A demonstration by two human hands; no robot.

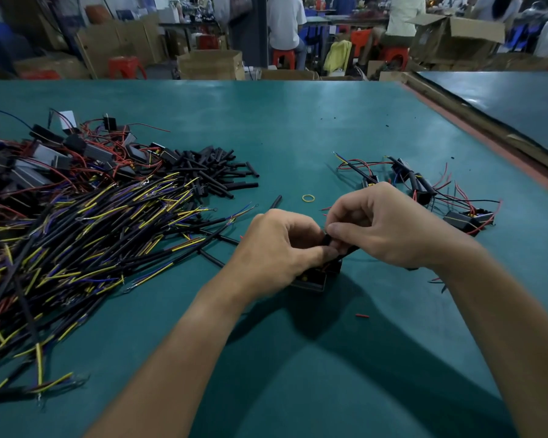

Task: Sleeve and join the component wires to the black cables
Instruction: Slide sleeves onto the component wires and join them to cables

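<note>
Two bare forearms reached up from the bottom edge of the frame — no sleeves, cuffs or gloves showed anywhere along them. Neither wrist carried a watch, band or bracelet. The left hand (279, 248) was bare, its fingers without rings, and its knuckles formed a rounded ridge across the back. The right hand (389, 226) was bare as well — no rings, no tape, no finger cots — with short, plain nails visible at the fingertips. The upper arms and shoulders lay outside the view.
</note>
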